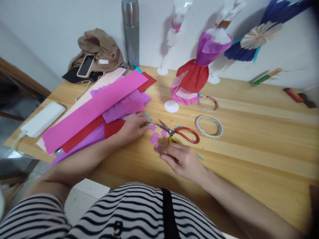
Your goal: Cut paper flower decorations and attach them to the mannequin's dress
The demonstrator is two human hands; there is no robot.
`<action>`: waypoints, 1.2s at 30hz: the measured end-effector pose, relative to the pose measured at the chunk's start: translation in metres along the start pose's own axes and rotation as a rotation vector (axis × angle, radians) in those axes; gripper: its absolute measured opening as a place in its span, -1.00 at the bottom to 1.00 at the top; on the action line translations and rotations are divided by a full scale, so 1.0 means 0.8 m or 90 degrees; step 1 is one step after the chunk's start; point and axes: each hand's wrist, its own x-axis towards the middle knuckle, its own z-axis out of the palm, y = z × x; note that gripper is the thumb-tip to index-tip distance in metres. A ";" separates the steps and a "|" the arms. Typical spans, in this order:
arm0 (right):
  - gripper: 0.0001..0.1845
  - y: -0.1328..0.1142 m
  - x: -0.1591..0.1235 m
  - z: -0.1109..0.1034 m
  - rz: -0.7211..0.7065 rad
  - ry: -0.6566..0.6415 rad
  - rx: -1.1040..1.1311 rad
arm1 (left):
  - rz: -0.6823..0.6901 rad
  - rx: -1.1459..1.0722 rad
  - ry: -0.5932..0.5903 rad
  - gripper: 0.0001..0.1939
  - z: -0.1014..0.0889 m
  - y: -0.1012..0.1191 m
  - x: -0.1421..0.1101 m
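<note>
My left hand rests at the edge of the stacked paper, its fingertips pinched on a thin blue strip beside more blue scraps. My right hand is low over the table with thumb and fingers drawn together; what they hold is blurred. Small purple paper flowers lie between the two hands, one right by the right fingertips. Scissors with one red handle loop lie partly spread just beyond the right hand. A yellow handle shows beneath them, partly hidden by that hand.
Pink, red and purple crepe paper is piled on the left near a white power bank. Tape rolls lie right of the scissors. Bottle figures, one in a red-purple paper dress, and a steel flask stand along the wall.
</note>
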 end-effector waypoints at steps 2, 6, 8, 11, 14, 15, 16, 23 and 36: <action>-0.81 -0.001 0.000 0.000 -0.008 -0.006 0.002 | 0.057 0.066 -0.040 -0.85 0.007 0.000 -0.001; -0.81 -0.002 0.000 0.001 -0.017 -0.010 0.004 | 0.051 0.183 -0.075 -0.80 0.014 0.004 0.000; -0.78 -0.002 -0.001 0.002 -0.034 -0.024 -0.014 | 0.041 0.218 -0.079 -0.82 0.015 0.006 0.001; -0.77 0.000 -0.004 0.004 -0.058 -0.034 -0.053 | 0.046 0.238 -0.085 -0.82 0.015 0.007 0.000; -0.80 0.002 -0.006 0.005 -0.066 -0.039 -0.066 | 0.053 0.234 -0.063 -0.77 0.015 0.002 -0.003; -0.81 0.003 -0.007 0.006 -0.067 -0.040 -0.069 | 0.058 0.225 -0.050 -0.76 0.015 0.000 -0.004; -0.81 0.003 -0.007 0.006 -0.068 -0.039 -0.073 | 0.064 0.210 -0.038 -0.76 0.015 -0.002 -0.005; -0.76 0.006 -0.007 0.005 -0.052 -0.014 -0.071 | 0.078 0.040 0.072 -0.65 0.004 -0.001 -0.006; -0.63 0.008 -0.003 -0.004 -0.104 0.001 -0.051 | 0.285 -0.124 -0.162 -0.58 0.001 0.036 -0.023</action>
